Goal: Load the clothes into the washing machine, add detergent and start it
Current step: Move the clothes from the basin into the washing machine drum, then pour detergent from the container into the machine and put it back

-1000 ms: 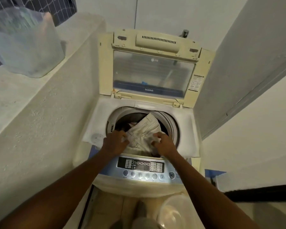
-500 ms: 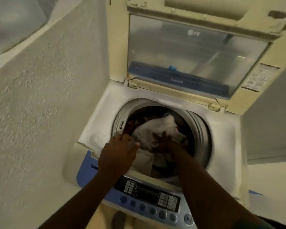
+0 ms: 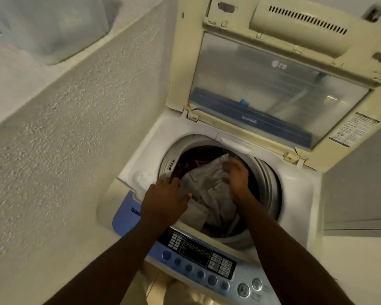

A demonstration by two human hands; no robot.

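A top-loading washing machine (image 3: 299, 194) stands with its lid (image 3: 279, 89) raised upright. In the drum (image 3: 271, 186) lies a pale grey garment (image 3: 209, 186) on top of darker clothes (image 3: 191, 161). My left hand (image 3: 165, 199) rests at the drum's front-left rim, fingers spread against the garment's edge. Inside the drum my right hand (image 3: 235, 175) lies flat on top of the garment, pressing on it; I cannot tell whether its fingers grip the cloth. No detergent is in view.
The control panel (image 3: 198, 252) with a row of round buttons runs along the machine's front edge under my forearms. A rough plaster wall (image 3: 64, 139) stands close on the left, with a translucent plastic container (image 3: 53, 27) on its ledge. A grey wall (image 3: 359, 183) is at the right.
The view has closed in on the machine. The garment has gone from held above the rim to down in the drum, and my right hand has moved further in on top of it.
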